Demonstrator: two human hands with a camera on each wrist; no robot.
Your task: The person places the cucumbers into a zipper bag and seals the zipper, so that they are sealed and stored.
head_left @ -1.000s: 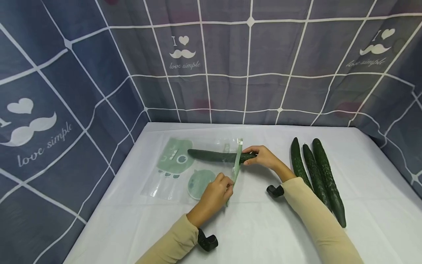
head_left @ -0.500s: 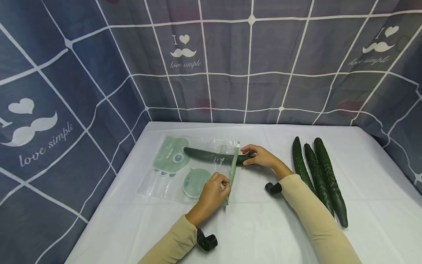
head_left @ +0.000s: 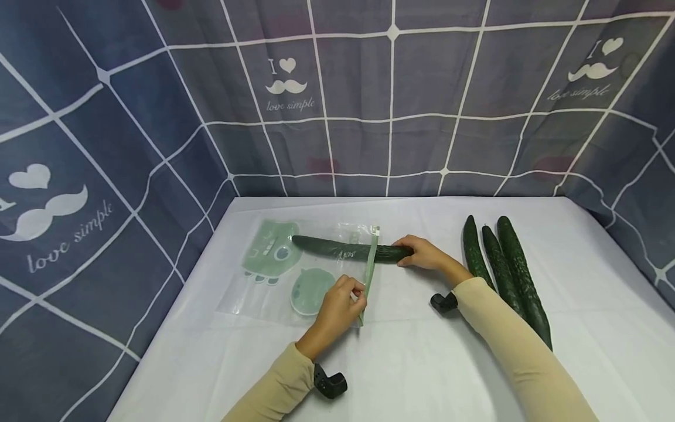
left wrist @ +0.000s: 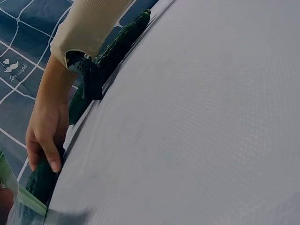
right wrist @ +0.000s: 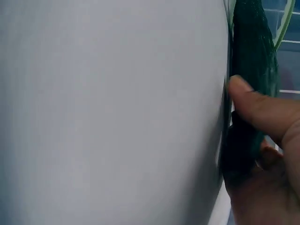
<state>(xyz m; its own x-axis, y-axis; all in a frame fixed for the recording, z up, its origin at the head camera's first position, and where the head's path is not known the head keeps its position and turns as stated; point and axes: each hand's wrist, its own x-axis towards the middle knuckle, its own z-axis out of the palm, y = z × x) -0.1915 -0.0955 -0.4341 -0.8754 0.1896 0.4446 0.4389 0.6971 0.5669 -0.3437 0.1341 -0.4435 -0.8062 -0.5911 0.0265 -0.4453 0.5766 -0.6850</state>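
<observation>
A clear zip bag [head_left: 237,296] with green cartoon prints lies flat on the white table, its green zip edge facing right. One dark green cucumber [head_left: 332,248] lies mostly inside it, its right end sticking out through the mouth. My left hand [head_left: 337,308] pinches the green zip edge near its lower end. Outside the bag, my right hand [head_left: 424,253] grips the cucumber's protruding end, thumb on the near side. In the right wrist view, the thumb and fingers wrap round the cucumber [right wrist: 253,51]. The left wrist view shows the right hand [left wrist: 47,131] over that same end.
Several things stand around: three more cucumbers [head_left: 503,269] lie side by side at the right, partly behind the right forearm. A blue checked curtain [head_left: 358,146] rises behind the table and along both sides. A black wrist camera [head_left: 330,384] hangs below the left wrist.
The bag and cucumber have shifted slightly left, with the left hand staying at the zip edge. My right hand has moved a little right along the cucumber to its end.
</observation>
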